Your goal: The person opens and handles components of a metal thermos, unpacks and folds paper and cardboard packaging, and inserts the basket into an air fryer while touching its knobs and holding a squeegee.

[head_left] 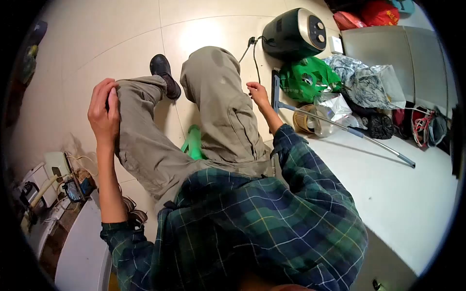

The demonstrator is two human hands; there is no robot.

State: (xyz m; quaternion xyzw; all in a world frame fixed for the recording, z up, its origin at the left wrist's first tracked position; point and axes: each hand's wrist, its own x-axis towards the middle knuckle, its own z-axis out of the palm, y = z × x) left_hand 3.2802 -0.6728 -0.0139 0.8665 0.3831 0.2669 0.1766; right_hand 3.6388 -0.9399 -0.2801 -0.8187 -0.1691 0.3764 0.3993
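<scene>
My left hand (pixel 104 106) lies on my left knee, its fingers stretched over the grey-brown trousers (pixel 145 111) and holding nothing. Beside my right thigh is my right hand (pixel 258 93), its fingers curled in. What they hold, if anything, is too small to make out. A black power cord (pixel 256 60) runs down from near its plug (pixel 252 40) to the edge of this hand; whether it touches the fingers I cannot tell. Just right of the hand stands the head of a floor squeegee (pixel 275 91), its metal pole (pixel 335 125) slanting down to the right.
A dark green air fryer (pixel 291 36) sits on the tiled floor (pixel 121 29). Near it are a green plastic bag (pixel 310 77), patterned bags (pixel 374 87) and a wicker-like basket (pixel 302 119). Green plastic (pixel 194 143) shows between my legs. Cables and devices (pixel 58 179) are at left.
</scene>
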